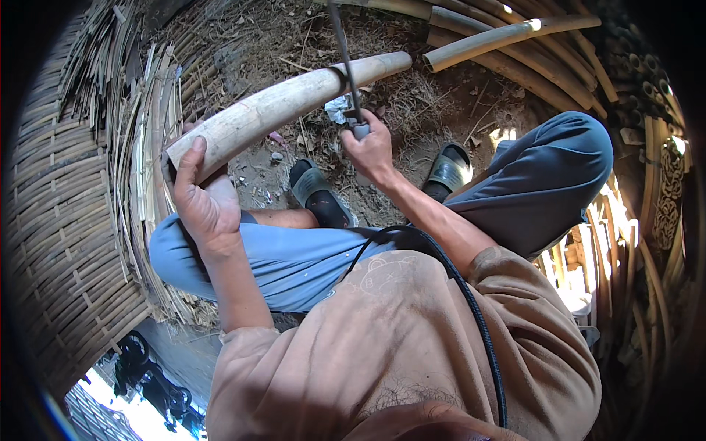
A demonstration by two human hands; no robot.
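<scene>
My left hand point(202, 195) is closed around the near left end of a thick, pale bamboo pole point(254, 117), its thumb lying along the top. The pole slants up and away to the right, past my feet. My right hand point(370, 151) grips the grey handle point(360, 131) of a cutting tool with a long, dark, narrow blade point(347, 55). That blade crosses the pole beside a dark ring or cut in its surface. Seen almost edge-on, it does not show whether it is a saw or a knife.
Several cut bamboo lengths point(515, 40) lie at the far right, with stacked bamboo ends point(651, 73) beyond. A woven bamboo panel point(62, 213) and bundled strips point(147, 147) line the left. My sandalled feet point(316, 187) rest on ground strewn with dry shavings point(257, 37).
</scene>
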